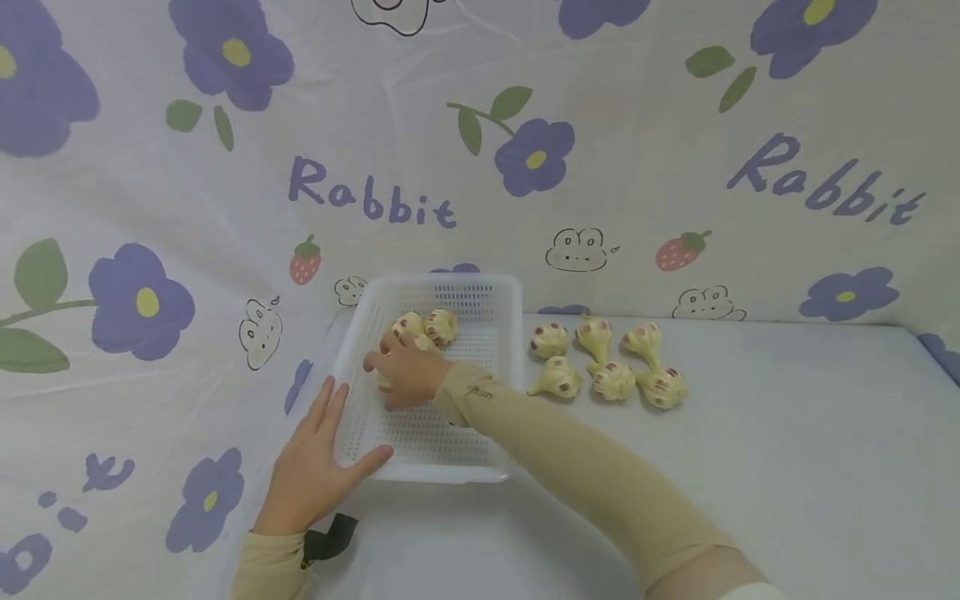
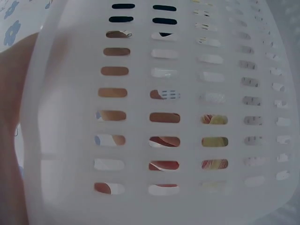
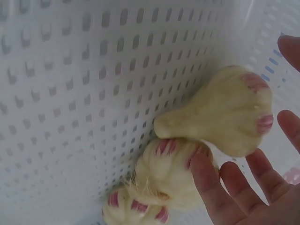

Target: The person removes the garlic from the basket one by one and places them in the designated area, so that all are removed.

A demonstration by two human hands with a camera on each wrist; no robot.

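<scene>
A white perforated plastic basket holds several artificial-looking garlic bulbs, cream with purplish-red patches. My left hand rests at its near left corner, fingers straight along the left rim, thumb at the front rim; the left wrist view shows the basket wall with part of the hand beside it. Inside the basket, my right hand reaches over the bulbs. The right wrist view has its spread fingers beside a long-necked bulb and a second bulb, not closed round either.
Several more garlic bulbs lie in two rows on the white table, right of the basket. A patterned cloth with flowers and "Rabbit" lettering hangs behind and to the left. A black strap-like piece is at my left wrist.
</scene>
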